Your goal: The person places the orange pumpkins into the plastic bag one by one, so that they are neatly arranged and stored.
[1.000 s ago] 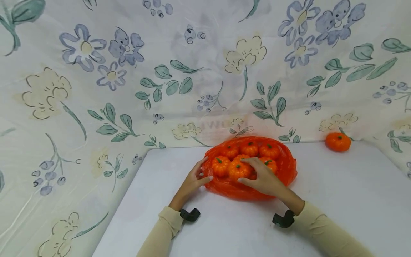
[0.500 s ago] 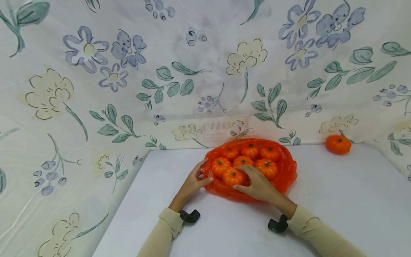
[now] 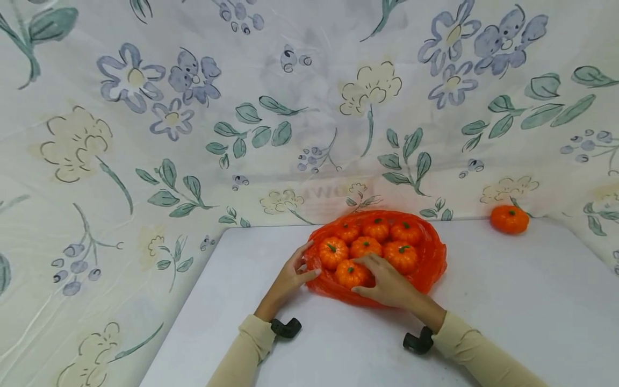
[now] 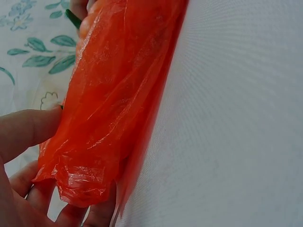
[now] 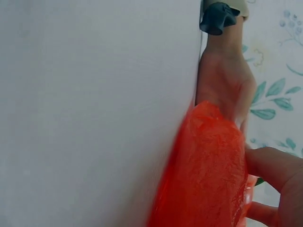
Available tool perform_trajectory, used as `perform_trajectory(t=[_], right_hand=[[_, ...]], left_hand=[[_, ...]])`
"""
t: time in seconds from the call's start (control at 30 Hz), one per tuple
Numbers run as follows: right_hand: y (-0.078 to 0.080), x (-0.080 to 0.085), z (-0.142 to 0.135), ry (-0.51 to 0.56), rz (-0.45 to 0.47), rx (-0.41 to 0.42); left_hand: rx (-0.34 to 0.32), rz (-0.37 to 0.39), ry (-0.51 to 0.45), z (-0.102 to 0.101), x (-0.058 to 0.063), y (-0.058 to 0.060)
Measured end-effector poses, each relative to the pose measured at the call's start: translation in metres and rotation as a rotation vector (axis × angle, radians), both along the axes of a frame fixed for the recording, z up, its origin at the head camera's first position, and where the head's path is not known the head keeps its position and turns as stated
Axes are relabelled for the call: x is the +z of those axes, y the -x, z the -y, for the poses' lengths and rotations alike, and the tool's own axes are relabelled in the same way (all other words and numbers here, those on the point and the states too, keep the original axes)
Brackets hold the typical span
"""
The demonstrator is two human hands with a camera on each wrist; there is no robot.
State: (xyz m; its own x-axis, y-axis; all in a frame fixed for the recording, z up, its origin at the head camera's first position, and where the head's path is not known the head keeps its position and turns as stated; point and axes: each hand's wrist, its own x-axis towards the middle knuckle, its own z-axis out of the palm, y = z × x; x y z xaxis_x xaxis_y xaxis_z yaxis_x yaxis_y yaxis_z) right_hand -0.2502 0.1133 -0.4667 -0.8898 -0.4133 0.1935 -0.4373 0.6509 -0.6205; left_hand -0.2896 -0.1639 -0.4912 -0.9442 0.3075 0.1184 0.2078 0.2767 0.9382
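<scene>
An orange-red plastic bag, its mouth spread wide, lies on the white table with several small orange pumpkins in it. At its left side my left hand grips the bag's edge. The left wrist view has the thumb on the crumpled plastic and the other fingers curled under its end. My right hand reaches over the front rim, thumb and fingers around the frontmost pumpkin, whose green stem points up. Behind it sit more pumpkins, among them one at the left and one at the right.
One loose pumpkin rests at the table's back right, by the flowered backdrop. The white table extends on both sides of the bag. Each wrist wears a black band mount.
My right hand has moved a little left and toward me, bringing the pumpkin from the bag's middle to its front. The left hand keeps its place at the bag's edge.
</scene>
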Motion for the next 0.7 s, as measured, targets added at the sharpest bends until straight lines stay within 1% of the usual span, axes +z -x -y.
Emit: perform_trajectory(t=[0.13, 0.2, 0.37, 0.5, 0.7], right_hand=[[-0.0014, -0.0009, 0.0009, -0.022, -0.012, 0.021], [-0.0015, -0.0015, 0.0016, -0.025, -0.02, 0.017], [-0.003, -0.0034, 0.0024, -0.05, -0.012, -0.007], [-0.0048, -0.0039, 0.0022, -0.062, -0.005, 0.002], [-0.0045, -0.0019, 0.0014, -0.066, -0.005, 0.003]], left_hand=[[-0.004, 0.002, 0.016, -0.0007, 0.0012, -0.0007], [-0.006, 0.009, 0.02, -0.0006, 0.0022, -0.001], [-0.026, 0.018, 0.002, -0.0004, 0.0022, -0.0017], [-0.045, 0.021, -0.009, -0.0001, 0.001, -0.0032], [-0.035, -0.004, -0.002, -0.0004, 0.0009, -0.002]])
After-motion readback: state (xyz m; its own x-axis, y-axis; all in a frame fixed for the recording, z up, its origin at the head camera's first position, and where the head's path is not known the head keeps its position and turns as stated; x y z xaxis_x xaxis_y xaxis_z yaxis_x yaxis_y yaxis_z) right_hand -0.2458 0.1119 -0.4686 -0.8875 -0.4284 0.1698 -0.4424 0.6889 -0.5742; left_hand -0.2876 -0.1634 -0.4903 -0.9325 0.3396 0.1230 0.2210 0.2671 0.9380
